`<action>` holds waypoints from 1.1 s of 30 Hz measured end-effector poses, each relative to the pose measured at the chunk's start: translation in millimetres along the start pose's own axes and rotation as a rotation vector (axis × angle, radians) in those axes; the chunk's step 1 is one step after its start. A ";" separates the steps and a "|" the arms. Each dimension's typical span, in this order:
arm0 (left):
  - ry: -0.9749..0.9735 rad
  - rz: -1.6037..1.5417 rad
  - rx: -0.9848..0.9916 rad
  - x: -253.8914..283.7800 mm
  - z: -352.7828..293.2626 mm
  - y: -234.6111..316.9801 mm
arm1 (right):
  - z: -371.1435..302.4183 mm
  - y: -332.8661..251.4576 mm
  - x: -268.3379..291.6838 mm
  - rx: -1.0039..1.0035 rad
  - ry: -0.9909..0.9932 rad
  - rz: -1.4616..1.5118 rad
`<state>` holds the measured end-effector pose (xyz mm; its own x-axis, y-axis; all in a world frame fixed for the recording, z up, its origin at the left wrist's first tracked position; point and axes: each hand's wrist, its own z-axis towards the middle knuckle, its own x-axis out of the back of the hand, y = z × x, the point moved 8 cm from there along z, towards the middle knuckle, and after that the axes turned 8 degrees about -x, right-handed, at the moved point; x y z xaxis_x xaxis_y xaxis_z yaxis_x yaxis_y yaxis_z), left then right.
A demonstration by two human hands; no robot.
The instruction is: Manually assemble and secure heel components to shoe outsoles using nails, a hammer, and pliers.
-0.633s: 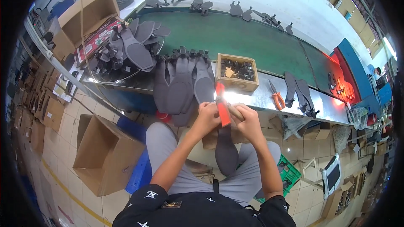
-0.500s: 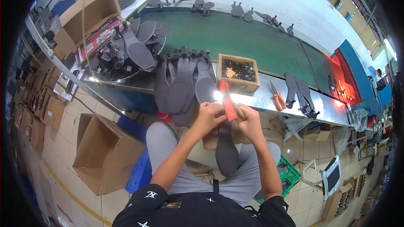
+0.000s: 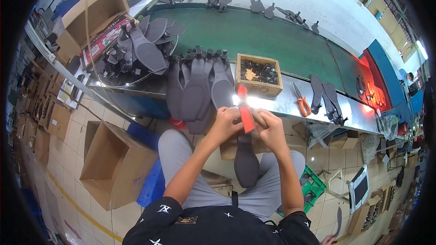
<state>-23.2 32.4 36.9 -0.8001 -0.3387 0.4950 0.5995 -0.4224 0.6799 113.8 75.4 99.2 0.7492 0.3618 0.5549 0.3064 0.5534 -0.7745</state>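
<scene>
A: Your left hand (image 3: 227, 121) curls by the narrow end of the dark sole (image 3: 247, 168); your right hand (image 3: 272, 129) grips the handle of the orange-headed hammer (image 3: 246, 119). Is the left one pinching anything?

B: Can't tell from this angle tbh. Sole's between your knees (image 3: 172, 146), wide end toward you. I'd keep it pinned steady, tap square, and keep that left hand out of the swing.

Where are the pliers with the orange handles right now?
In the head view, right of centre, the pliers lie on the shiny metal edge, between the wooden box and some dark shoe soles.
</scene>
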 end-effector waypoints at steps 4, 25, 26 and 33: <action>0.036 -0.119 -0.090 1.3 0.5 -1.3 | -4.1 -5.5 -4.0 0.064 0.009 -0.132; 0.057 -0.365 0.097 0.0 7.4 -4.1 | -88.5 -47.0 27.1 -0.146 0.114 -0.195; 0.059 -0.376 0.118 0.1 8.1 -3.2 | -87.0 -49.3 28.7 -0.111 0.108 -0.198; -0.168 0.013 0.066 -10.9 -2.0 -8.0 | -100.5 -76.5 44.5 -0.178 0.199 -0.169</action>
<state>-19.3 37.7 25.0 -0.7876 -0.1961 0.5841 0.6118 -0.3607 0.7040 182.7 -26.3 152.6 0.7736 0.1118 0.6237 0.5215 0.4468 -0.7269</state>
